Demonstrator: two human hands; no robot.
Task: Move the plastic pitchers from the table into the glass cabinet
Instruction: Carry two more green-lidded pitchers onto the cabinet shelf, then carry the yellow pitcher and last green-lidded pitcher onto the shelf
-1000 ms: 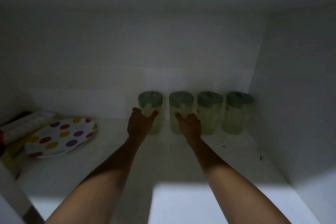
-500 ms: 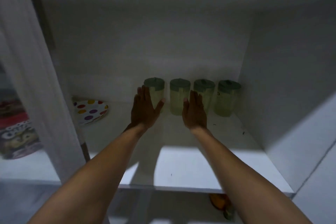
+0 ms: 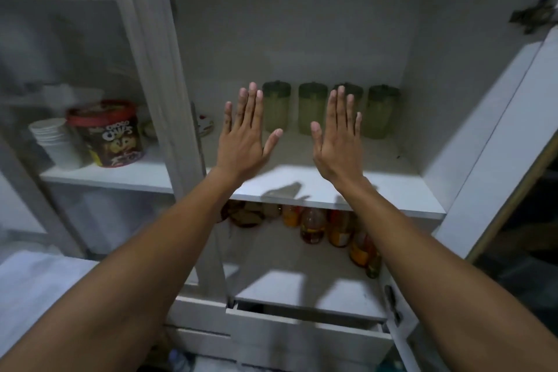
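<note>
Several pale green plastic pitchers with dark green lids stand in a row at the back of the cabinet shelf (image 3: 302, 178): the leftmost pitcher (image 3: 276, 107), a second pitcher (image 3: 312, 109), a third partly hidden behind my fingers, and the rightmost pitcher (image 3: 382, 112). My left hand (image 3: 244, 136) is raised flat in front of the shelf, fingers spread, holding nothing. My right hand (image 3: 339, 139) is held up the same way, empty. Both hands are well in front of the pitchers and touch none of them.
The cabinet's right door (image 3: 495, 142) stands open. Behind the left glass door (image 3: 75, 84) are a cereal tub (image 3: 105, 133) and stacked white cups (image 3: 56, 142). Bottles (image 3: 314, 225) fill the lower shelf. A drawer (image 3: 305, 323) below is slightly open.
Both hands let go of the two left pitchers and drew back out of the cabinet with fingers spread. My view pulled back, so the cabinet doors and lower shelf now show.
</note>
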